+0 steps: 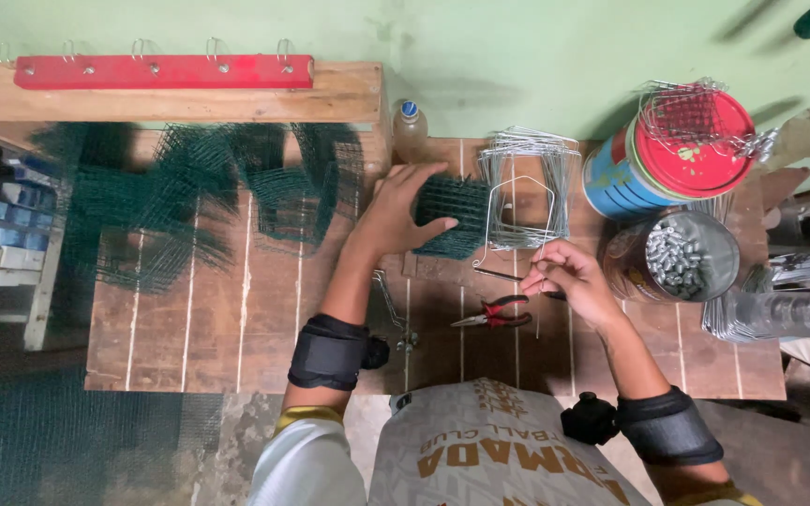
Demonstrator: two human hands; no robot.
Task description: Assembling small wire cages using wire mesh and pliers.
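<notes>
My left hand grips a small dark green wire-mesh piece on the wooden workbench. My right hand pinches the lower end of a bent silver wire frame that leans against the mesh piece. Behind them stands a stack of similar bent wire frames. Red-handled pliers lie on the bench just below my right hand. Both wrists wear black bands.
Several green mesh pieces lie at the left of the bench. A red-lidded tin topped with wire, a clear jar of small metal pieces, a bottle and a red hook rail surround the work spot.
</notes>
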